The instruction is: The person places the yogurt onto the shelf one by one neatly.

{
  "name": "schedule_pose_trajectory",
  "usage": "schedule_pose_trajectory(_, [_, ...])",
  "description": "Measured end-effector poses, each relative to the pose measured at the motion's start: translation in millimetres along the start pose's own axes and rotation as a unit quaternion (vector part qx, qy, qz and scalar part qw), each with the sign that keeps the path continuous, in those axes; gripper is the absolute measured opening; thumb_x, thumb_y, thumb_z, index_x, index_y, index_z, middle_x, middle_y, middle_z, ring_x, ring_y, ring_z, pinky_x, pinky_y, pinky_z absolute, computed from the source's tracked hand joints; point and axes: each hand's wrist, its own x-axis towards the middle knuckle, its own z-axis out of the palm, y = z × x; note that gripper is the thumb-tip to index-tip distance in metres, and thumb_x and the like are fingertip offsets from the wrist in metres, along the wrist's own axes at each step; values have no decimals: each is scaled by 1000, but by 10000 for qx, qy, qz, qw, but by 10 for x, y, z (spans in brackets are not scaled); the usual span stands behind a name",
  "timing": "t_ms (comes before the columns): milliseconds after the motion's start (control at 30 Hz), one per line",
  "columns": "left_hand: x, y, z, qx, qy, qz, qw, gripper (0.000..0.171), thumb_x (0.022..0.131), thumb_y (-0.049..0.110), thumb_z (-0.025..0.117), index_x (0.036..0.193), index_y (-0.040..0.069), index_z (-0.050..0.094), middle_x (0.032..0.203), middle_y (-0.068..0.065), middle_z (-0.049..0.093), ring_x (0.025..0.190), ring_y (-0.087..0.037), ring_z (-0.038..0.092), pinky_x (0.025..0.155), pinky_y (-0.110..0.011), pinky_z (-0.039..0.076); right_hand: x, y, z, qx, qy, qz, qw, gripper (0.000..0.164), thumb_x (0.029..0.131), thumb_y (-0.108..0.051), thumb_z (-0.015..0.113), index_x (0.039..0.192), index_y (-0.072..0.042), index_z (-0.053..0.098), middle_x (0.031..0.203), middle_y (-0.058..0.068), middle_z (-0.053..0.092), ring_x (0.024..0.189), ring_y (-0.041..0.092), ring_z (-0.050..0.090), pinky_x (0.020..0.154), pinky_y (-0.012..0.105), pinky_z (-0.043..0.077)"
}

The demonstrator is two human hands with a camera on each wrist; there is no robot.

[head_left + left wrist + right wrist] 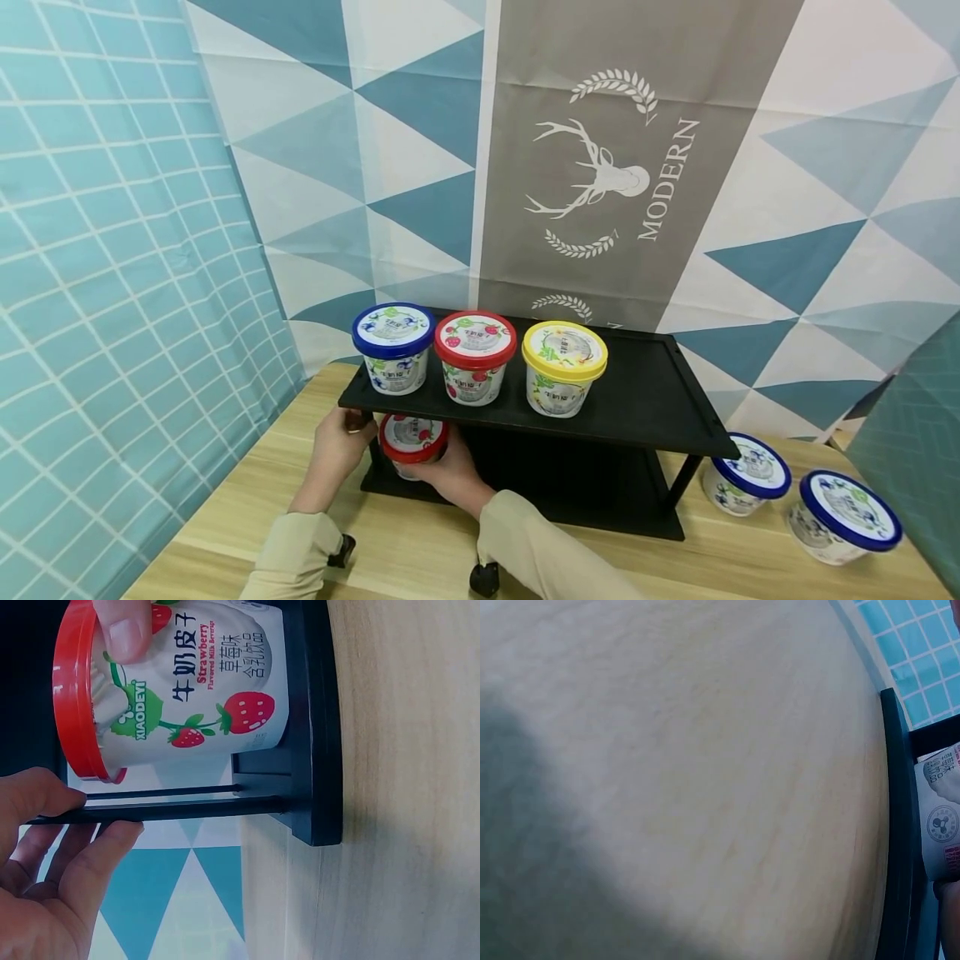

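A red-lidded strawberry milk cup stands on the lower tier of a black two-tier shelf, near its left end. My right hand holds this cup from the right side; a fingertip presses its printed wall in the left wrist view. Just left of the cup, my left hand pinches the shelf's thin black post between thumb and fingers. On the upper tier sit a blue-lidded cup, another red-lidded cup and a yellow-lidded cup. The right wrist view catches only a sliver of the held cup.
Two more blue-lidded cups, a nearer one and a farther one, stand on the wooden table right of the shelf. Behind the shelf hangs a patterned cloth. A blue tiled-pattern sheet borders the left side.
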Motion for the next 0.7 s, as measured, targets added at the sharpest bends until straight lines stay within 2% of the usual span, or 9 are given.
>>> schedule_pose_trajectory(100, [3, -2, 11, -13, 29, 17, 10000, 21, 77, 8, 59, 94, -1, 53, 91, -20, 60, 87, -29, 58, 74, -39, 47, 46, 95, 31, -93, 12, -13, 10000, 77, 66, -28, 76, 128, -28, 31, 123, -5, 48, 113, 13, 47, 95, 33, 40])
schedule_pose_trajectory(300, [-8, 14, 23, -137, 3, 61, 9999, 21, 77, 7, 60, 96, 0, 54, 92, -19, 60, 87, -29, 58, 77, -41, 49, 71, 147, 55, -173, 44, -12, 9998, 77, 66, -26, 76, 129, -26, 31, 123, -4, 48, 113, 15, 47, 96, 35, 39])
schedule_pose_trajectory(600, [-17, 23, 12, -72, 42, 74, 9999, 18, 76, 7, 60, 92, 0, 54, 89, -18, 61, 85, -27, 58, 74, -38, 48, 105, 203, 60, -343, 55, -300, 9989, 73, 67, -33, 75, 127, -21, 34, 119, 0, 51, 108, 15, 49, 91, 36, 42])
schedule_pose_trajectory(700, [-5, 9, 10, -34, 55, 47, 10000, 18, 76, 8, 60, 92, 1, 54, 88, -17, 61, 85, -26, 58, 72, -35, 47, 119, 185, 53, -246, -82, -216, 9994, 73, 68, -33, 74, 128, -24, 34, 120, -2, 51, 109, 14, 49, 92, 36, 42])
